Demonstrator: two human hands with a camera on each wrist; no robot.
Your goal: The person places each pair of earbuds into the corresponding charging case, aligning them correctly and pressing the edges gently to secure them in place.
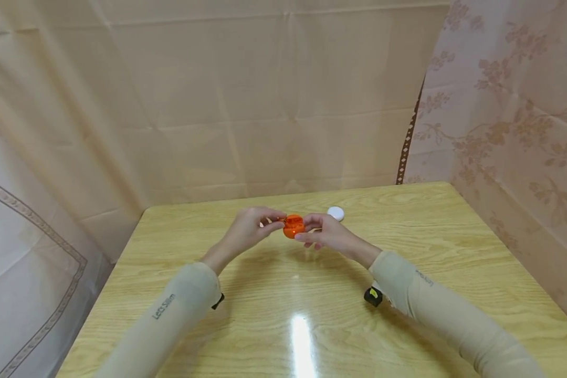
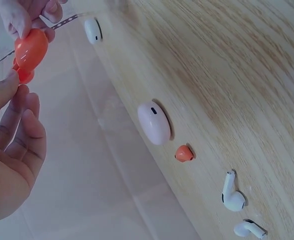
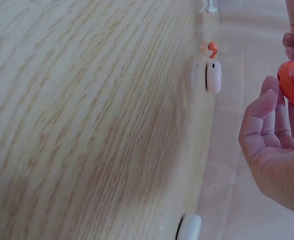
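One orange earbud case (image 1: 294, 228): gripped above the wood-grain table (image 1: 250, 331) by the right hand (image 1: 333, 234), inside exposed.
Pinched orange earbud (image 2: 26, 76): held by the left hand (image 1: 250, 228), just beside the case.
Pink case (image 2: 154, 123): laid on the table, near a loose orange earbud (image 2: 183, 153).

The orange case (image 1: 293, 232) matches a loose orange earbud (image 2: 183, 153), near white earbuds (image 2: 234, 201) with black marks, a pale pink case (image 2: 155, 125) and a white case (image 1: 335, 213). Yellowish wood grain streaks the surface (image 1: 255, 325), under cream sleeves (image 1: 148, 331) with dark lettering. The back curtain (image 1: 264, 105) is beige, the right curtain (image 1: 515, 115) flowered in brown, the left curtain (image 1: 23, 262) white with a brownish patterned band.
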